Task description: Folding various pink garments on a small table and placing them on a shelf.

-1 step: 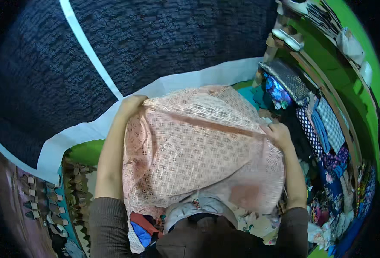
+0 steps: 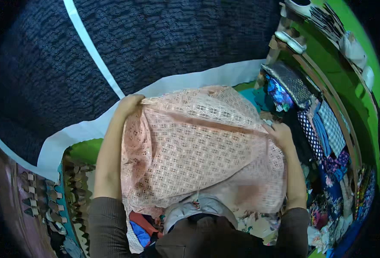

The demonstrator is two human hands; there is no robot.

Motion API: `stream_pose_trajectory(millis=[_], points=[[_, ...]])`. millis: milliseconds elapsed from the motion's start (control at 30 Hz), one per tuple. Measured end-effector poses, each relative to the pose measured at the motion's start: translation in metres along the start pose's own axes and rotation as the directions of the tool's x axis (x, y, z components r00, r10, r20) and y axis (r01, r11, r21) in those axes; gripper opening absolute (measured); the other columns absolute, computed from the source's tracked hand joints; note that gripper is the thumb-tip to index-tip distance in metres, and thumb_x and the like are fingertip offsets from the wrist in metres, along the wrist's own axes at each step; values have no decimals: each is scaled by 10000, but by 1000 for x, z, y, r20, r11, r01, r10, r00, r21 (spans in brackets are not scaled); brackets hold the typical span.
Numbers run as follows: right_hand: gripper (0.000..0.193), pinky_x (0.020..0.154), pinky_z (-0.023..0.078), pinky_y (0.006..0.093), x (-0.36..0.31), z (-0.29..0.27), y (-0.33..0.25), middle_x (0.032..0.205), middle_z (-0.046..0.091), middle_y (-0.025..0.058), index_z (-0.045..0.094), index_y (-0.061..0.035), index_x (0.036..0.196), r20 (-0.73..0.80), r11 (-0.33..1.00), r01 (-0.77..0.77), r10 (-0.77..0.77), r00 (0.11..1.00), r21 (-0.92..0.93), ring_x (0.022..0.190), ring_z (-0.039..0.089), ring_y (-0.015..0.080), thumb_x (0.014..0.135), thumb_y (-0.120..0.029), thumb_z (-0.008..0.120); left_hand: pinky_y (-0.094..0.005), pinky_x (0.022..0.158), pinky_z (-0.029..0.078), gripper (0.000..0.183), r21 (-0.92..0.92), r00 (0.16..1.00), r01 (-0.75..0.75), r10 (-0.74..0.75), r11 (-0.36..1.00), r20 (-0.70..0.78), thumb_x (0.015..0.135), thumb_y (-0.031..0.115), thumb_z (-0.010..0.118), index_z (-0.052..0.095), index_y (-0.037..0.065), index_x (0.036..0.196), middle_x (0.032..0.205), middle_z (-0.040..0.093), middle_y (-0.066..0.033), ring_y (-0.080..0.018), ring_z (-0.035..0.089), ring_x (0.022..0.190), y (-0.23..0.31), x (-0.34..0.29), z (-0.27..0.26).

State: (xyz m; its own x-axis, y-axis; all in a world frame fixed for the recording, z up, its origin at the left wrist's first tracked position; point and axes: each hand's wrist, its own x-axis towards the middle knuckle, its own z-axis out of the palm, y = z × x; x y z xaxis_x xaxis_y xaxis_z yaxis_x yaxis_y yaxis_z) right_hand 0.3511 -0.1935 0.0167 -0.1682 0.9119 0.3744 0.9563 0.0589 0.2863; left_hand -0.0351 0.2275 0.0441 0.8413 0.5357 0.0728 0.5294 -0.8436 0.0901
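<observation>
We have a pink lace cloth point(image 2: 202, 150) spread and held up between both hands. Left hand point(image 2: 132, 104) — grip clamped on the cloth's far left corner; right hand point(image 2: 281, 134), grip clamped on its right edge. Far edge overlaps, in our view, the white border point(image 2: 190, 80) of a dark patterned panel point(image 2: 177, 38). Right side tight: folded clothes point(image 2: 308, 129) near the right forearm point(image 2: 294, 178). Left, we see a green strip point(image 2: 85, 151) between the left forearm point(image 2: 109, 161) and the border.
</observation>
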Motion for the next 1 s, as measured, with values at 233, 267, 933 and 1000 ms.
stream_pose_trajectory(millis=[233,267,933,1000], points=[[234,692,411,386,51,76,5,842,563,98,605,-89,937,26,905,-419,418,908,74,827,521,279,706,-90,570,-453,879,357,401,236,893,306,-192,922,-407,716,239,626,533,130,1091,1122,541,-97,-286,473,1082,29,-19,13],[234,692,411,386,56,87,1,842,563,98,605,-89,937,25,908,-410,410,912,80,827,521,279,706,-90,570,-472,930,319,429,150,866,306,-209,940,-454,730,258,616,511,128,1125,1182,503,-109,-296,437,1128,49,-17,20],[435,909,254,525,-14,130,-107,1195,418,120,488,-146,1150,-108,960,-214,236,966,181,1136,388,306,750,-261,613,-588,1001,126,775,-129,956,280,-264,951,127,760,603,493,324,97,1321,1396,252,-140,-333,195,1297,221,-90,224],[512,922,234,527,-8,124,-112,1181,420,116,451,-138,1199,-62,948,-253,269,961,195,1148,367,310,743,-297,621,-562,945,217,623,-131,970,241,-238,962,42,760,500,534,417,88,1213,1298,358,-132,-325,303,1208,237,-95,218]])
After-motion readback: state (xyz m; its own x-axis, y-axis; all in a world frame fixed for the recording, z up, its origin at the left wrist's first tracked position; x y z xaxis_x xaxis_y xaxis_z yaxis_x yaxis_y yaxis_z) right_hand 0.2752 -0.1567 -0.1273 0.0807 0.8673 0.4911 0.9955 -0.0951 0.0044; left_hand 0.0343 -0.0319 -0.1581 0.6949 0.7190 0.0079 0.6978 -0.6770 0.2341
